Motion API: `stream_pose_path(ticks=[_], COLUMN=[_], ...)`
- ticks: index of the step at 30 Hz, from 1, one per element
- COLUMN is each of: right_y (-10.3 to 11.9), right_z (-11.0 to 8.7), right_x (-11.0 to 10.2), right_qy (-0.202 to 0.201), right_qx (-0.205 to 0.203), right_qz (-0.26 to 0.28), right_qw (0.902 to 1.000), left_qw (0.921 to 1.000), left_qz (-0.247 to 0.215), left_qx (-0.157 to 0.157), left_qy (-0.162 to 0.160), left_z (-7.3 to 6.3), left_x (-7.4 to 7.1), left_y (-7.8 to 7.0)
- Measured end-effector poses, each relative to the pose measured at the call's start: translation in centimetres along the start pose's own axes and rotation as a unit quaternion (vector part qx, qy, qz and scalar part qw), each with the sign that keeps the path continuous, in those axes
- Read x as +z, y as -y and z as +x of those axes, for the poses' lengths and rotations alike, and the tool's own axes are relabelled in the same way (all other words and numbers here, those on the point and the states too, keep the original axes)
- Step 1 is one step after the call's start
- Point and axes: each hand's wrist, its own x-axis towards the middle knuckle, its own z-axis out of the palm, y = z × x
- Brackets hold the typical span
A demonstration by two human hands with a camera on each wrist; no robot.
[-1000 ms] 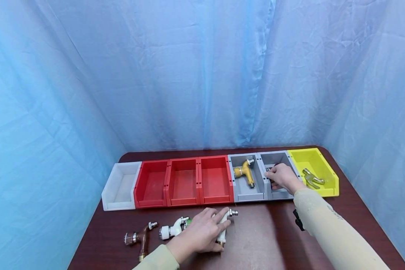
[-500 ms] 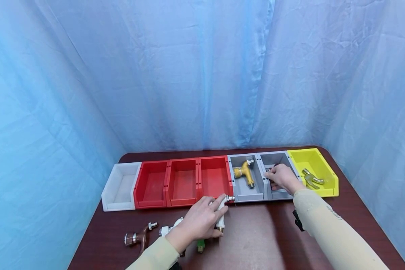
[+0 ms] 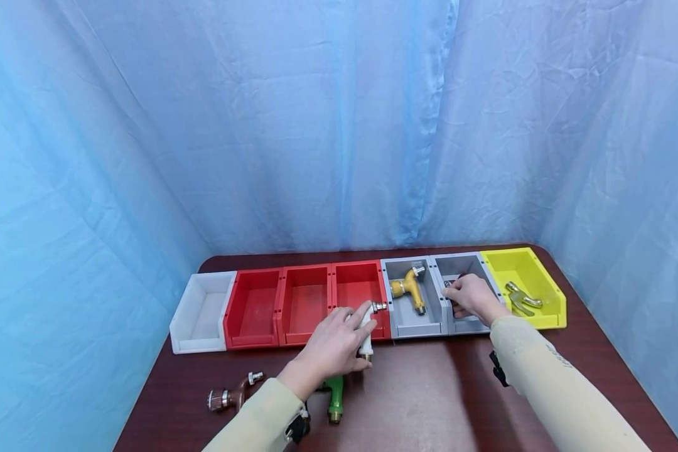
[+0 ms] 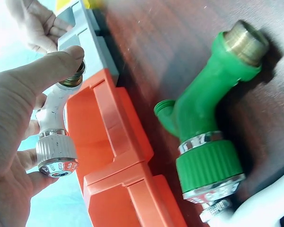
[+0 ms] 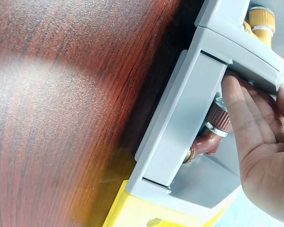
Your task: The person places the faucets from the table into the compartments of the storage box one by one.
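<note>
My left hand holds a white garden tap with a brass threaded end and a ribbed knob, fingers and thumb around its body. In the head view it is over the front of the rightmost red bin. My right hand grips the divider wall of the right grey bin, fingers inside the bin and thumb at the wall's edge. A brown tap lies in that bin, partly behind the fingers. Below my left hand, a green tap lies on the table.
A yellow tap lies in the left grey bin. The yellow bin holds a brass-coloured tap. A white bin ends the row at left. Another brown tap and another white tap are on the table.
My left hand has carried the white tap from the table forward to the rightmost red bin's front, uncovering the green tap. My right hand has stayed at the grey bin.
</note>
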Motion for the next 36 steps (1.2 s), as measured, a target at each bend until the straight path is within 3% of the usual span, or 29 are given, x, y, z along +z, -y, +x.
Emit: stream_pose_path(ticks=[7, 22, 36], right_y=[0.0, 0.1, 0.0], right_z=[0.1, -0.3, 0.0], right_x=[0.0, 0.0, 0.1], right_qy=[-0.001, 0.001, 0.001], right_qx=[0.005, 0.003, 0.004], right_qz=[-0.004, -0.005, 0.001], right_qw=[1.0000, 1.0000, 1.0000], left_qw=[0.9992, 0.9967, 0.9890], left_qz=[-0.018, -0.015, -0.028], left_qx=[-0.025, -0.066, -0.130], left_qy=[0.024, 0.044, 0.065], left_z=[1.2, 3.4, 5.1], left_x=[-0.1, 0.4, 1.2], left_y=[0.6, 1.6, 1.9])
